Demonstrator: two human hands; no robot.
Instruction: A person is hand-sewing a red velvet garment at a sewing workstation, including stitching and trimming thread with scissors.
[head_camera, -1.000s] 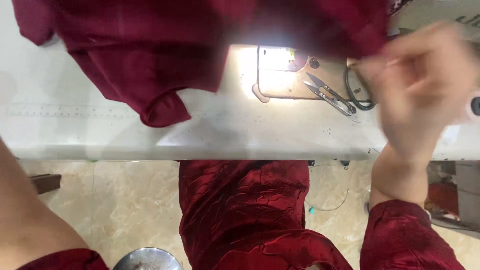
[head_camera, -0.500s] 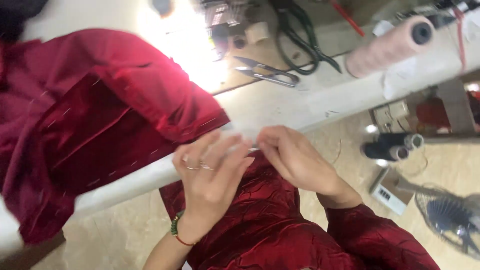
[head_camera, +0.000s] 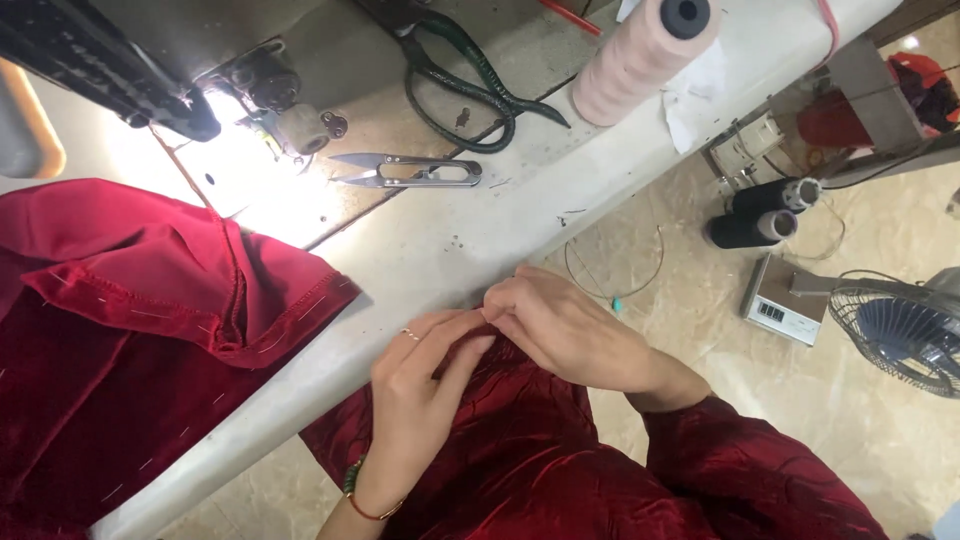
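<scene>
Since half a second ago both hands are sitting slightly lower against the near edge of the worktop (head_camera: 470, 240), and the view is swinging to bring in the sewing machine (head_camera: 120, 60) at the far left corner. Largest of all, the dark red velvet garment (head_camera: 130, 330) is lying over the left end, its hemmed edge under the machine's lamp. Next come the pink thread cone (head_camera: 640, 50) at the far edge, the green-handled shears (head_camera: 470, 80) and the small thread snips (head_camera: 410, 172). The left hand (head_camera: 420, 390) and right hand (head_camera: 570, 330) are meeting fingertip to fingertip just off the near edge, fingers pinched together over the lap; what they are pinching is too small to tell, perhaps a thread or pin. Whatever it is could be slipping free onto the red clothing below and getting lost, since the hold is only at the tips. Both wrists are bending inward, palms down.
</scene>
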